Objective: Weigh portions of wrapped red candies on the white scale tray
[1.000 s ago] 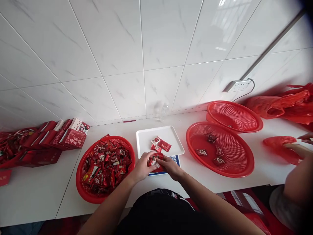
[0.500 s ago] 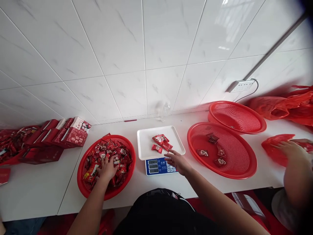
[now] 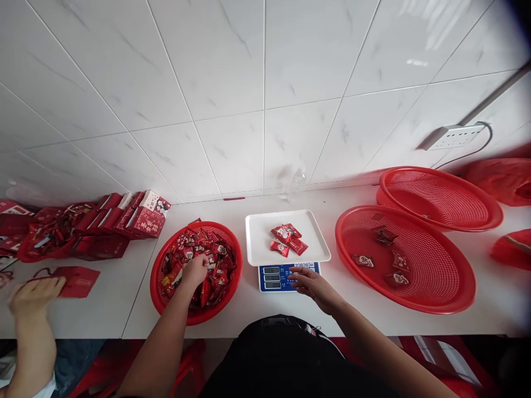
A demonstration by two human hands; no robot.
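My left hand (image 3: 194, 271) is over the red basket (image 3: 154, 287), fingers curled down among the red-wrapped candies (image 3: 213, 287). Whatever those fingers hold, if anything, is hidden. My right hand (image 3: 313, 286) hovers at the keypad of the blue digital scale (image 3: 286, 278), its fingers spread with nothing in them. On the scale sits a white tray (image 3: 259, 237). Several red packets (image 3: 288, 239) lie grouped in the middle of that tray.
Right of the scale, a red basket (image 3: 440, 276) holds several packets; another red basket (image 3: 448, 190) stands behind it. Red gift boxes (image 3: 145, 215) line the left. Another person's hand (image 3: 37, 293) is at a small red bag (image 3: 78, 281). A power strip (image 3: 454, 136) is on the wall.
My left hand's fingers have gone from spread to curled. My right hand stays by the scale. The view has shifted left, and another person's hand now shows at the left.
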